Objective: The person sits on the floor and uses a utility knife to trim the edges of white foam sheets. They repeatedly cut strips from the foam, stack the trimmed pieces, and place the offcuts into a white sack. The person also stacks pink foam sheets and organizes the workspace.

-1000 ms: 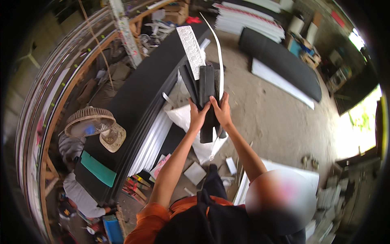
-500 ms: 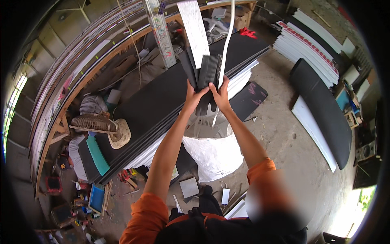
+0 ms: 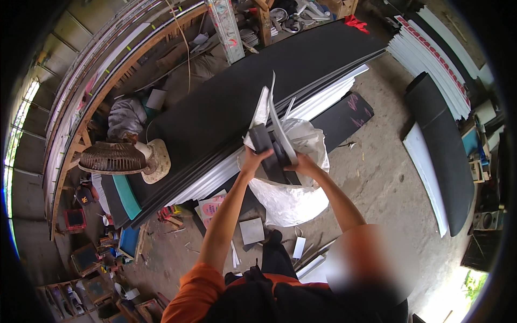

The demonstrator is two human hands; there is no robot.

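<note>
Between my two hands is a bundle of black strips (image 3: 265, 146), with a white strip (image 3: 260, 110) and a curved pale strip (image 3: 279, 125) sticking up from it. My left hand (image 3: 253, 161) is closed round the bundle's left side, its thumb lying across the black pieces. On the other side my right hand (image 3: 306, 166) grips the strips, with some of its fingers hidden. The bundle's lower ends reach into the mouth of a white sack (image 3: 291, 203), which stands on the floor in front of me.
A long stack of black sheets (image 3: 215, 113) runs behind the sack, with a dusty fan (image 3: 156, 161) and a green piece (image 3: 127, 197) on it. Black and white sheets (image 3: 439, 145) lie at the right. Scraps and tools cover the floor at the lower left.
Both hands have come down and nearer with the strips, from above the sheet stack to the sack's mouth. The strips that stood tall now lean and sit lower.
</note>
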